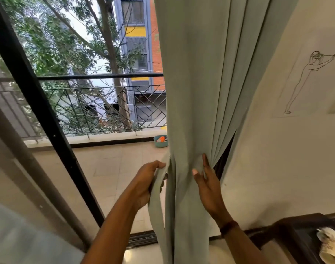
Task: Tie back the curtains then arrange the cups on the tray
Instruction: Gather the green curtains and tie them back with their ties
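Gathering curtain (197,92): left hand (145,184) fingers pinching its edge, right hand (206,184) fingers spread against folds; bunch tight toward wall (277,159) before you tie.

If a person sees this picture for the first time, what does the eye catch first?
First comes the pale green curtain, hanging right of centre, with both hands on it low down: the left hand grips its edge, while the right hand presses its folds. Left of it, the open balcony shows a black railing and a tree.

"#3" partly legible, white wall (110,98) across st.
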